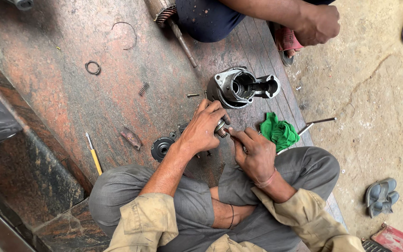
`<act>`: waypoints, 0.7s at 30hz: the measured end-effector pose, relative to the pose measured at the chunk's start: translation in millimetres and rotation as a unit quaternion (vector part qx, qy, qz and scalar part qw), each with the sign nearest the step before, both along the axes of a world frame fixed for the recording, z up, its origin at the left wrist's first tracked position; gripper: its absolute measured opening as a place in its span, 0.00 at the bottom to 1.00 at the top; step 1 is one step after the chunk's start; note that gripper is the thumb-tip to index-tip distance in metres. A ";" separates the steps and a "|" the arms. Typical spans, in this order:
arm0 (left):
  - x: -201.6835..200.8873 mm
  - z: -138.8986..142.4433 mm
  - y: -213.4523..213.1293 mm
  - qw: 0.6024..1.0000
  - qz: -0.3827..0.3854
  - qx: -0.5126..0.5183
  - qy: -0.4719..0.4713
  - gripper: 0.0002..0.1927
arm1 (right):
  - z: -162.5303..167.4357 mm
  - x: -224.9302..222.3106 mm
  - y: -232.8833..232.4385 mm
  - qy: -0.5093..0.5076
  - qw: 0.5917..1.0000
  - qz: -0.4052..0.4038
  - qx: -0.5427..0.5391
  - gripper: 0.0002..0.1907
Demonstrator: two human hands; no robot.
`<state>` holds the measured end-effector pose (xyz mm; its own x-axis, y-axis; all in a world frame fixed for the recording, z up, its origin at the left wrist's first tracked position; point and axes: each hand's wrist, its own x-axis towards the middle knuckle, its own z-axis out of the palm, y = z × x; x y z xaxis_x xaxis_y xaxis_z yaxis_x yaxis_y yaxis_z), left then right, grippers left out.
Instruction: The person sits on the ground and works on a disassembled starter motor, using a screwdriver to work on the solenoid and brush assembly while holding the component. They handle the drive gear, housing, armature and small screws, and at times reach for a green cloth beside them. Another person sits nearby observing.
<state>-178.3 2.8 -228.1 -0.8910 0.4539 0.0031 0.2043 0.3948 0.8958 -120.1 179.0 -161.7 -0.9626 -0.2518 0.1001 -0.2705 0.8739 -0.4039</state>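
A: Where is the small pinion gear (220,129)?
B: Just below the aluminium starter housing (239,87). It looks like hard, greasy steel, probably slippery; better to hold it by the toothed rim
A: And the grip?
B: The left hand (201,130) wraps around it, fingers closed. The right hand (256,154) pinches its end

Both hands meet, left hand (203,130) clenched, right hand (256,154) pointing.
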 end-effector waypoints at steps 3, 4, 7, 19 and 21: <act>-1.0 1.9 0.1 1.000 0.006 0.006 0.007 0.21 | 12.2 -2.6 2.7 -0.027 0.999 0.007 0.038 0.11; -0.7 2.5 0.1 1.000 0.002 -0.001 -0.003 0.21 | 15.5 -2.8 2.9 -0.028 0.999 0.011 0.043 0.11; -2.0 3.2 0.3 1.000 -0.008 -0.015 -0.018 0.22 | 20.4 -5.4 2.3 -0.023 0.998 0.012 0.052 0.10; -1.4 1.5 0.8 1.000 -0.006 -0.008 0.003 0.19 | 13.3 1.6 -3.0 -0.002 0.997 0.028 0.078 0.14; -0.8 1.4 1.4 1.000 -0.002 -0.008 -0.006 0.20 | 10.6 2.8 -5.0 -0.001 0.995 0.043 0.091 0.16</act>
<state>-179.1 4.2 -226.7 -0.8890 0.4576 -0.0143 0.1961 0.4087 0.8914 -117.3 174.0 -151.1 -0.9368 -0.3469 0.0441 -0.3470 0.9064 -0.2410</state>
